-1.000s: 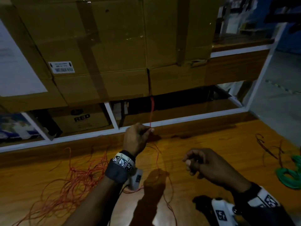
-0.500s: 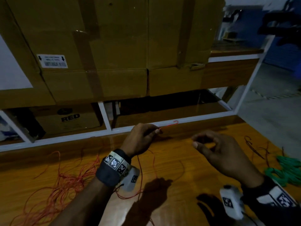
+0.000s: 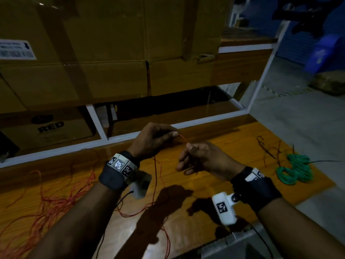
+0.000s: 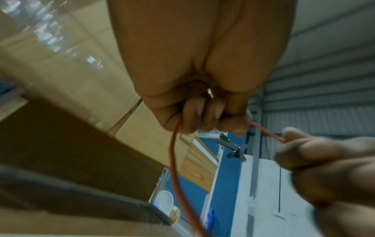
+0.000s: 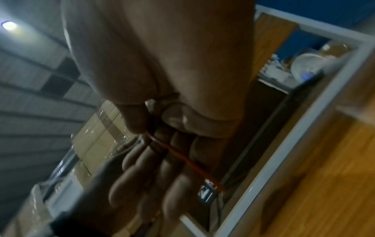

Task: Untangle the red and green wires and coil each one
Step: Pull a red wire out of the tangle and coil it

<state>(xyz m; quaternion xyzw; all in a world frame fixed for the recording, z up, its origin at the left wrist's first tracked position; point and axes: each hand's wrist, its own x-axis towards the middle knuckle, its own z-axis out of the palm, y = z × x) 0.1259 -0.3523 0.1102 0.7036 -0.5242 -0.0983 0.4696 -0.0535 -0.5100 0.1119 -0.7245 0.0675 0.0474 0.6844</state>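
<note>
Red thin wire (image 3: 183, 138) is now pinched by both hands at frame centre: my right hand (image 3: 203, 158) has come over to my left hand (image 3: 155, 140), so coiling can start. Green coiled wire (image 3: 295, 171) lies finished at right.

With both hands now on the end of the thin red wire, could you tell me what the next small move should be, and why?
Probably begin the first loop: the right hand keeps pinching the thin red wire at its end while the left hand feeds slack round. Only a short stretch spans the hands, the rest trails down to a loose heap on the wooden tabletop, and the green wire coil lies apart.
</note>
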